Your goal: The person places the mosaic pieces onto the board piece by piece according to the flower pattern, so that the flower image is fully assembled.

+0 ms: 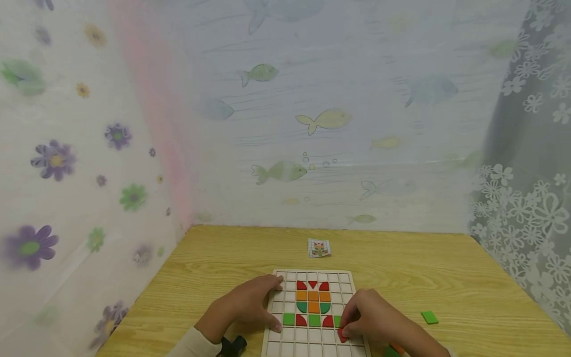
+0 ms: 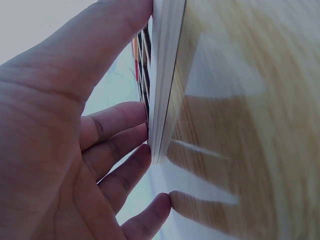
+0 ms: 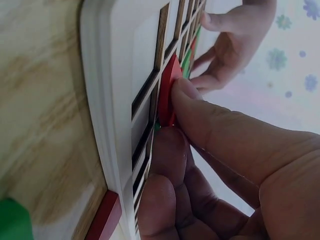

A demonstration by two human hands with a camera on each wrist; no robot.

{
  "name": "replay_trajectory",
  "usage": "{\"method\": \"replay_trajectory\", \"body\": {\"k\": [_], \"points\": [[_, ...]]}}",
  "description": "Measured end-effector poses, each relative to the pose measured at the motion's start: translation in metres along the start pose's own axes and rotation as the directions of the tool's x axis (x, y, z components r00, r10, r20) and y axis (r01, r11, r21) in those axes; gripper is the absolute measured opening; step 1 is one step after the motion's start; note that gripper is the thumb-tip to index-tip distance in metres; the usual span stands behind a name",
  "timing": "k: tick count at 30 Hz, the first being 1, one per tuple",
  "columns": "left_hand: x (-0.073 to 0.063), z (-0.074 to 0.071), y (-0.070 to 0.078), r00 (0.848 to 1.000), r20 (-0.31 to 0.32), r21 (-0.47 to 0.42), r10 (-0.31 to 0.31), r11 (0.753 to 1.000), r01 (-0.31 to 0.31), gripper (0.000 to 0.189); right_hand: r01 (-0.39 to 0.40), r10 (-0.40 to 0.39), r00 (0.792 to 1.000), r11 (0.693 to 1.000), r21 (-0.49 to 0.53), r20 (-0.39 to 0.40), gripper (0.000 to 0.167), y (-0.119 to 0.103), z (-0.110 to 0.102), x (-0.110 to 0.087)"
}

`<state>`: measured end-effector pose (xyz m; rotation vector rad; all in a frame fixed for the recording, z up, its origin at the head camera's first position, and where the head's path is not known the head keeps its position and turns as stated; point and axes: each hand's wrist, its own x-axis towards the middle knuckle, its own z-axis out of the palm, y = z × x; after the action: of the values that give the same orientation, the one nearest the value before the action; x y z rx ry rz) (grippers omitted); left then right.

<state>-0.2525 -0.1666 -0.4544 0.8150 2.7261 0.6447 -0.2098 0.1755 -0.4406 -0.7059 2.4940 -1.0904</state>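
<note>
A pale wooden grid board (image 1: 308, 342) lies on the table, with red, orange and green tiles set in its middle squares. My left hand (image 1: 250, 302) rests along the board's left side. Its thumb and fingertips touch the rim, the fingers spread and fairly straight in the left wrist view. At the lower right of the pattern my right hand (image 1: 372, 317) pinches a red tile (image 3: 168, 92) between thumb and fingers. That tile is tilted against the grid bars, and the fingers partly cover it. A green tile (image 1: 337, 321) shows beside these fingertips.
A small printed card (image 1: 318, 248) with a coloured pattern lies beyond the board. One loose green tile (image 1: 429, 317) is to the right. Green and orange pieces (image 1: 392, 351) are partly hidden below my right forearm. A black object (image 1: 234, 346) sits by my left wrist.
</note>
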Motion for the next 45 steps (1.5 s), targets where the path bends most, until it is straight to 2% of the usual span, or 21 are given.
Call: {"method": "replay_trajectory", "body": {"k": [10,25,39,45], "points": [[-0.001,-0.001,0.002,1.0,0.0,-0.007,0.006,1.0,-0.006,0.105,0.007,-0.007,1.0,0.999,-0.039,-0.01,0.012,-0.002,0.005,0.001],[-0.002,-0.001,0.001,1.0,-0.004,-0.005,0.003,1.0,-0.003,0.104,0.016,-0.016,1.0,0.999,-0.042,-0.018,0.014,-0.001,0.006,0.002],[-0.002,-0.002,0.002,1.0,0.007,-0.009,0.002,1.0,-0.002,0.104,-0.041,0.031,0.994,0.994,-0.102,-0.103,0.006,0.016,-0.025,-0.016],[-0.002,-0.003,0.004,1.0,0.005,-0.008,0.001,1.0,-0.001,0.104,-0.058,0.047,0.995,0.991,-0.12,-0.093,0.009,0.032,-0.038,-0.028]]}}
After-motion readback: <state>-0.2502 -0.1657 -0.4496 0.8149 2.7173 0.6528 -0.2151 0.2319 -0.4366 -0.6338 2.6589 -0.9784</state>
